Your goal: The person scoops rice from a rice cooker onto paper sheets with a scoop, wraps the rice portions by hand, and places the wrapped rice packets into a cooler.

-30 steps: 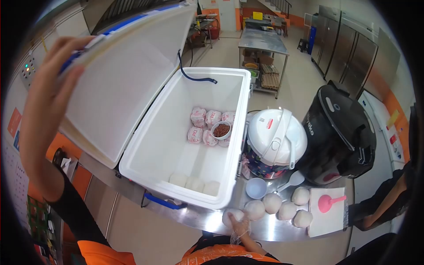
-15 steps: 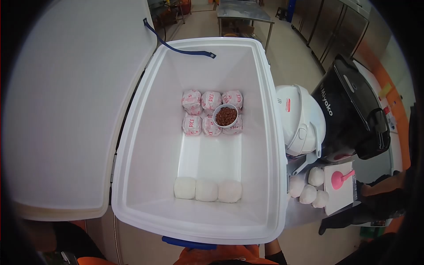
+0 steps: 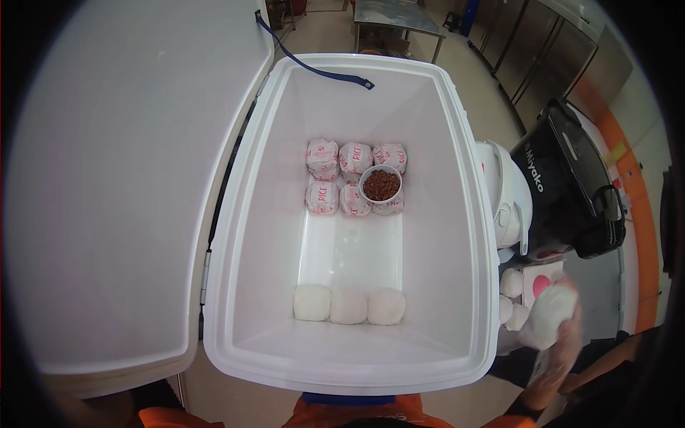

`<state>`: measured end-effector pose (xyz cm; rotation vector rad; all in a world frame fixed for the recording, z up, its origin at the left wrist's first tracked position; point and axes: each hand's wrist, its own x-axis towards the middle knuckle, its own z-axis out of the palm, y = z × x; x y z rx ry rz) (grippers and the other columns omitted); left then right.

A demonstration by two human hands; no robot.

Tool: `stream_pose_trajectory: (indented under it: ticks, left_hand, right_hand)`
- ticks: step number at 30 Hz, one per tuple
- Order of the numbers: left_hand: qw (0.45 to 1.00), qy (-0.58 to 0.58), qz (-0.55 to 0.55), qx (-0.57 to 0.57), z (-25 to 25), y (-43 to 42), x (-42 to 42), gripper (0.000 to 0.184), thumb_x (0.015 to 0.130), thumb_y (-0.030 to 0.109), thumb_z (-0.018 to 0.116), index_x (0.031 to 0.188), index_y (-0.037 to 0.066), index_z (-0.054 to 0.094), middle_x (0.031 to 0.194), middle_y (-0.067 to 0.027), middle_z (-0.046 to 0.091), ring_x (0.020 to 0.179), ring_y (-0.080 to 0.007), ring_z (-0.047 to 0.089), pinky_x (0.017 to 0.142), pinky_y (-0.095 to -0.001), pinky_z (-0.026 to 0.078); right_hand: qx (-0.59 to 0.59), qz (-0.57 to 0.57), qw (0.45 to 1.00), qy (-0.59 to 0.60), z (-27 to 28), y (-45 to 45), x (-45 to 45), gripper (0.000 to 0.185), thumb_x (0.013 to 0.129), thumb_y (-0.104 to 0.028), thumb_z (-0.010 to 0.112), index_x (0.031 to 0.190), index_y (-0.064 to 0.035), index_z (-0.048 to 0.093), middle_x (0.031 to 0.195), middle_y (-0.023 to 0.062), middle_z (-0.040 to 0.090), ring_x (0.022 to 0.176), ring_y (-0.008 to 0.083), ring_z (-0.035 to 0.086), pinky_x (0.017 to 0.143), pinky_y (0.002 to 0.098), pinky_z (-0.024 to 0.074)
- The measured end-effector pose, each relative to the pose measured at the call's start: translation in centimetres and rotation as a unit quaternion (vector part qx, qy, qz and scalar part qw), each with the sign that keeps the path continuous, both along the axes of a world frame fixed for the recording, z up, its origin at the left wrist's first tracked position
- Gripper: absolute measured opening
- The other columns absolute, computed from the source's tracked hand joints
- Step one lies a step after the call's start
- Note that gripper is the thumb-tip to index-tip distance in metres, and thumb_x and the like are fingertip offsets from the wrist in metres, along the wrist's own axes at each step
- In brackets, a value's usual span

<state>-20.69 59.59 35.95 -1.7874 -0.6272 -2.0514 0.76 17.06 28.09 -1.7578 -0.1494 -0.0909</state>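
Observation:
My right hand [image 3: 564, 349], in what looks like a thin clear glove, is closed around a white wrapped bundle [image 3: 553, 310] beside the cooler's right wall. My left hand is out of view; only a dark sleeve shows at the lower left. More plain white bundles [image 3: 511, 283] sit on the side surface by the held one. Inside the open white cooler box [image 3: 353, 378], three plain white bundles [image 3: 349, 306] line the near end. Several paper-wrapped bundles printed "RICE" [image 3: 322, 197] stand farther back, with a cup of brown crumbly food [image 3: 382, 185] resting on them.
The cooler's lid [image 3: 128, 178] is swung open to the left, with a blue strap [image 3: 314, 69]. To the right stand a white rice cooker [image 3: 508, 200] and a black Miyako appliance [image 3: 564, 189]. A pink paddle [image 3: 542, 285] is partly hidden. Another person's arm [image 3: 603, 364] is at lower right.
My right hand has come into view at the right, holding a white bundle. The view has shifted, so the cooler appears farther right. The bundles in the cooler keep their places.

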Motion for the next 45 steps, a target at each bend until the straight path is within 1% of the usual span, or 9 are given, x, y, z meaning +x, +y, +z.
stream_pose_trajectory:
  ticks: [6,14,22,31,33,37,39,41,45]
  left_hand:
    - [0.993,-0.048,-0.071,-0.083,-7.0,-0.9,-3.0,0.028,0.089,0.023,0.054,0.106,0.001,0.053,0.099,-0.0163,0.055,0.093,-0.0302,0.052,0.084,-0.0412,0.043]
    - [0.94,-0.121,-0.179,-0.262,-16.2,-5.4,-6.6,0.029,0.09,0.021,0.053,0.107,-0.002,0.05,0.097,-0.0184,0.053,0.091,-0.0314,0.05,0.083,-0.0418,0.041]
    - [0.843,-0.016,-0.334,-0.422,-17.1,-8.1,-10.9,0.032,0.091,0.025,0.052,0.111,0.0,0.049,0.105,-0.018,0.048,0.095,-0.0307,0.05,0.087,-0.0413,0.038]
    - [0.049,0.419,-0.773,-0.474,-15.6,-8.9,-4.9,0.048,0.09,0.037,0.052,0.123,0.004,0.042,0.123,-0.0115,0.04,0.109,-0.029,0.044,0.096,-0.0412,0.031]
    - [-0.061,0.441,-0.756,-0.481,-18.3,-12.0,-2.0,0.056,0.086,0.047,0.054,0.124,0.007,0.044,0.13,-0.0077,0.037,0.121,-0.0255,0.033,0.101,-0.0431,0.025]
    - [-0.313,0.335,-0.645,-0.611,-24.4,-20.4,2.7,0.058,0.095,0.035,0.042,0.139,0.003,0.022,0.143,-0.0112,0.022,0.134,-0.0227,0.021,0.111,-0.0378,0.019]
    - [-0.299,0.21,-0.587,-0.722,-31.1,-26.1,5.3,0.052,0.093,0.032,0.046,0.134,0.005,0.03,0.139,-0.0119,0.03,0.132,-0.0253,0.027,0.109,-0.0403,0.023]
    - [-0.383,0.053,-0.475,-0.791,-36.5,-29.6,8.4,0.054,0.09,0.028,0.055,0.132,0.004,0.031,0.133,-0.0142,0.034,0.124,-0.0262,0.037,0.105,-0.0418,0.029]
    - [-0.258,0.002,-0.445,-0.858,-38.9,-33.8,12.0,0.022,0.088,0.015,0.052,0.108,0.006,0.049,0.116,-0.0084,0.051,0.114,-0.0227,0.045,0.101,-0.0396,0.033]
  right_hand:
    - [-0.237,0.443,0.865,-0.001,8.7,21.5,8.7,0.072,0.067,-0.041,0.076,0.123,-0.0098,0.044,0.101,0.0114,0.057,0.091,0.0243,0.061,0.078,0.0324,0.0512]
    - [-0.436,0.695,0.569,0.056,-13.7,38.1,10.7,0.084,0.055,-0.049,0.081,0.122,-0.0104,0.049,0.113,0.012,0.056,0.108,0.0262,0.053,0.089,0.0377,0.0453]
    - [-0.465,0.682,0.563,-0.034,-19.7,37.5,6.4,0.077,0.057,-0.047,0.081,0.118,-0.0099,0.052,0.112,0.012,0.058,0.105,0.0271,0.056,0.087,0.0379,0.0466]
    - [-0.469,0.518,0.601,-0.388,7.9,25.5,5.6,0.01,0.074,-0.007,0.057,0.078,-0.0002,0.063,0.082,0.0125,0.062,0.075,0.0283,0.06,0.054,0.0424,0.0486]
    - [-0.468,0.348,0.798,-0.151,13.5,17.3,2.5,0.02,0.086,-0.019,0.048,0.081,-0.0028,0.058,0.073,0.0126,0.059,0.069,0.0267,0.059,0.063,0.0358,0.0471]
    - [-0.468,0.291,0.826,0.116,9.2,5.0,2.0,0.021,0.085,-0.019,0.046,0.081,-0.0033,0.06,0.073,0.0139,0.061,0.07,0.0284,0.059,0.067,0.0375,0.0472]
    - [-0.605,0.438,0.649,-0.145,-4.7,-1.0,5.0,0.016,0.08,-0.014,0.05,0.079,-0.0014,0.06,0.087,0.0131,0.063,0.078,0.0303,0.06,0.072,0.0371,0.0487]
    - [-0.49,0.382,0.778,0.095,-13.1,-1.0,5.0,0.031,0.082,-0.025,0.054,0.109,-0.0095,0.06,0.112,0.0138,0.057,0.103,0.0315,0.054,0.09,0.0384,0.0424]
    - [-0.557,0.337,0.759,-0.027,-21.3,-0.2,4.1,0.048,0.076,-0.03,0.063,0.117,-0.0069,0.053,0.114,0.0153,0.056,0.109,0.0313,0.052,0.094,0.0393,0.0407]
